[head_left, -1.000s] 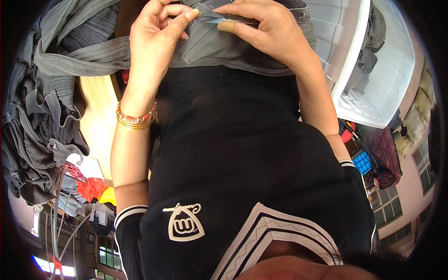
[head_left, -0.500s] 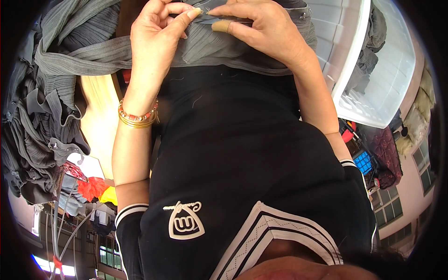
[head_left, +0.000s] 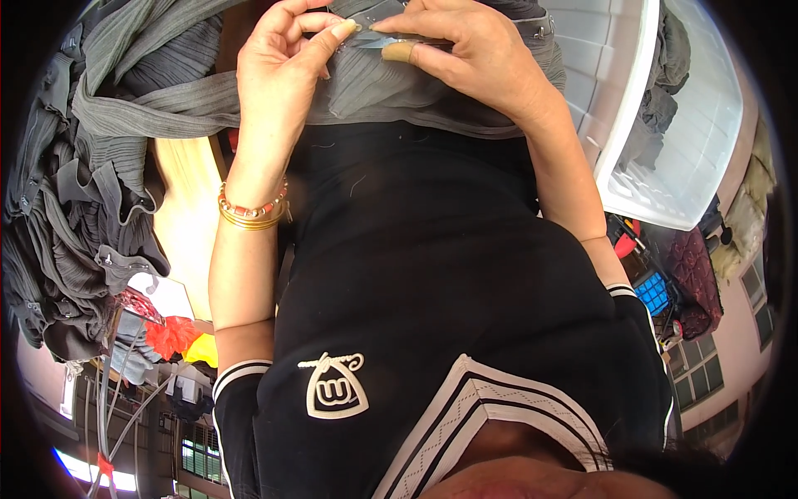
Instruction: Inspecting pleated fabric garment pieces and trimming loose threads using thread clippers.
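Observation:
A grey ribbed garment (head_left: 374, 91) lies across my lap at the top of the view. Over it, my left hand (head_left: 287, 71) has thumb and forefinger pinched together at the garment's edge; whatever small bit sits between the tips is too fine to make out. My right hand (head_left: 486, 58) faces it from the right, thumb and fingers closed around what look like small thread snips (head_left: 376, 42), whose pointed metal blade reaches toward the left fingertips. A tan cover (head_left: 398, 52) wraps the right thumb. Small metal hooks (head_left: 544, 23) show on the garment's right edge.
More grey garments (head_left: 83, 191) are heaped at the left beside a pale wooden board (head_left: 187, 216). On the right stands a white plastic crate (head_left: 619, 158) with dark grey clothes (head_left: 661, 91) inside. A blue basket-like item (head_left: 652, 293) and dark red quilted cloth (head_left: 694, 283) lie below it.
Both hands stay at the same spot on the garment. The blade by the right thumb shows more plainly now, and the whole view has shifted slightly.

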A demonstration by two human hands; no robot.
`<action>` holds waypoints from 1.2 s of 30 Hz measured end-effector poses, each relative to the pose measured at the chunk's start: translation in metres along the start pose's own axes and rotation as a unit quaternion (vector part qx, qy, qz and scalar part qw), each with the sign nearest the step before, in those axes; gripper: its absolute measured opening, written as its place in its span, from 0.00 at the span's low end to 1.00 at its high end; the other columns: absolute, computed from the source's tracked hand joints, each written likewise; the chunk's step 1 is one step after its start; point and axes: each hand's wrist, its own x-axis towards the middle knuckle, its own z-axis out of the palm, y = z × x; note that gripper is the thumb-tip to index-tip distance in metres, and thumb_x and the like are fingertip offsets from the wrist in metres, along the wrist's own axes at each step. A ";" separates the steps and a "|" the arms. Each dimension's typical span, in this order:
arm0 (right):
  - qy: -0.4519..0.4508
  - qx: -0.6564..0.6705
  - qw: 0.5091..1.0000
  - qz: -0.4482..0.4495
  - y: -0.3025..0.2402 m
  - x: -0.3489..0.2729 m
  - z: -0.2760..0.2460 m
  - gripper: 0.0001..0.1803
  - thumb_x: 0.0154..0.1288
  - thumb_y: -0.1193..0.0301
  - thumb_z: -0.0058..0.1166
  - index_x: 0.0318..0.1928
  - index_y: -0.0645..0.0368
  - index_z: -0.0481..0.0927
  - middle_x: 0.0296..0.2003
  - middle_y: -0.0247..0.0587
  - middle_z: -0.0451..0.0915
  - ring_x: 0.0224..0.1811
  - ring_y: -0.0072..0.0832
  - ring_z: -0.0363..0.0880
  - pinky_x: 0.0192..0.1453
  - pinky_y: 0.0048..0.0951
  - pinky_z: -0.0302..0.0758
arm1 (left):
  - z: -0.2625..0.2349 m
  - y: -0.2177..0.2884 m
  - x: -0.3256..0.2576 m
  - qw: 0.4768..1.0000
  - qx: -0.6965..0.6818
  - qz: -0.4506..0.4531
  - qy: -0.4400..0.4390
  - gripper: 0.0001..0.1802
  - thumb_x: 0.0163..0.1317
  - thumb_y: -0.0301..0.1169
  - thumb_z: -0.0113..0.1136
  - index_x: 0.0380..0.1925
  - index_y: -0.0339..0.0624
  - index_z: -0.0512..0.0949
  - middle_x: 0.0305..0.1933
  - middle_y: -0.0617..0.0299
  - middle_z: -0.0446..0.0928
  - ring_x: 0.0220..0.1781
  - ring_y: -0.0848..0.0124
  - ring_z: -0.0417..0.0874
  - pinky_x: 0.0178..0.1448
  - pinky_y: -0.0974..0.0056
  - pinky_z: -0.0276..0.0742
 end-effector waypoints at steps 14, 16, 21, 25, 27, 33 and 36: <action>0.021 -0.014 0.999 -0.041 0.009 -0.003 0.005 0.13 0.64 0.69 0.66 0.46 0.63 0.87 0.34 0.45 0.80 0.35 0.41 0.82 0.39 0.35 0.78 | 0.002 0.002 -0.001 1.000 -0.024 0.007 0.003 0.18 0.68 0.24 0.67 0.58 0.39 0.80 0.43 0.66 0.87 0.32 0.87 0.75 0.35 0.79 0.69; 0.015 -0.022 0.999 -0.035 0.006 -0.002 0.005 0.13 0.64 0.69 0.66 0.45 0.63 0.87 0.34 0.45 0.80 0.35 0.41 0.82 0.38 0.35 0.78 | 0.003 0.002 -0.001 1.000 -0.025 0.010 0.001 0.18 0.68 0.24 0.66 0.58 0.39 0.80 0.43 0.66 0.87 0.32 0.87 0.75 0.35 0.80 0.68; 0.003 -0.031 0.999 -0.040 -0.003 0.004 0.003 0.12 0.65 0.69 0.66 0.44 0.63 0.87 0.33 0.45 0.80 0.34 0.42 0.82 0.38 0.36 0.77 | 0.005 0.002 -0.001 1.000 -0.025 0.013 0.005 0.18 0.68 0.24 0.67 0.57 0.39 0.80 0.43 0.66 0.87 0.32 0.87 0.75 0.35 0.80 0.68; -0.013 0.044 0.998 0.041 0.002 0.002 -0.002 0.11 0.63 0.71 0.67 0.44 0.63 0.87 0.32 0.44 0.80 0.33 0.39 0.81 0.37 0.34 0.77 | 0.009 0.001 0.001 1.000 -0.020 0.019 0.005 0.16 0.69 0.24 0.66 0.56 0.39 0.81 0.42 0.68 0.86 0.34 0.87 0.75 0.35 0.79 0.68; 0.037 0.033 0.997 -0.063 0.006 -0.003 -0.010 0.11 0.63 0.72 0.68 0.44 0.64 0.88 0.31 0.44 0.80 0.32 0.37 0.81 0.36 0.33 0.76 | 0.007 0.000 -0.001 0.998 0.016 0.051 0.022 0.14 0.71 0.25 0.64 0.56 0.41 0.82 0.40 0.71 0.83 0.35 0.88 0.74 0.36 0.79 0.68; -0.073 0.122 0.968 0.205 -0.013 0.001 -0.044 0.10 0.63 0.74 0.69 0.43 0.65 0.88 0.31 0.43 0.81 0.32 0.32 0.80 0.35 0.29 0.74 | 0.008 0.004 0.000 0.996 0.055 0.074 0.022 0.13 0.72 0.26 0.63 0.55 0.42 0.84 0.39 0.73 0.79 0.35 0.87 0.72 0.37 0.79 0.67; 0.054 0.136 0.986 -0.076 0.021 -0.009 -0.015 0.11 0.63 0.74 0.69 0.44 0.65 0.88 0.31 0.43 0.81 0.32 0.32 0.80 0.36 0.29 0.74 | 0.007 0.006 0.003 0.997 0.025 0.063 0.033 0.13 0.72 0.26 0.63 0.54 0.42 0.84 0.39 0.73 0.79 0.34 0.87 0.71 0.38 0.79 0.67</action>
